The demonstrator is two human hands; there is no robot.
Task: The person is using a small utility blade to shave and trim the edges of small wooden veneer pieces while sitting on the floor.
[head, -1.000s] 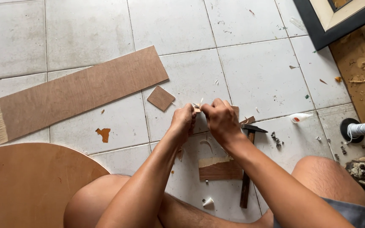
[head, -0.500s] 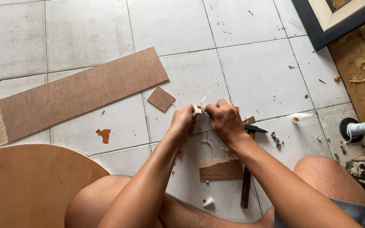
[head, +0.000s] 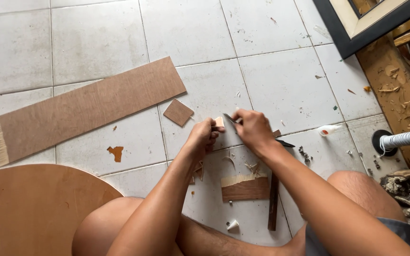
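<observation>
My left hand (head: 204, 138) is pinched tight on a small pale wood piece (head: 219, 122), fingers fully curled around it, held just above the tiled floor (head: 271, 80); my right hand (head: 255, 130) is closed on a thin blade (head: 229, 118) whose tip touches the piece's right edge. Short wood offcut (head: 246, 187) and dark stick (head: 274, 201) lie below my wrists, small square scrap (head: 178, 112) just left, long board (head: 88, 109) further left. Bare tile ahead, picture frame (head: 357, 28) and glue tube (head: 329, 130) well off to the right.
</observation>
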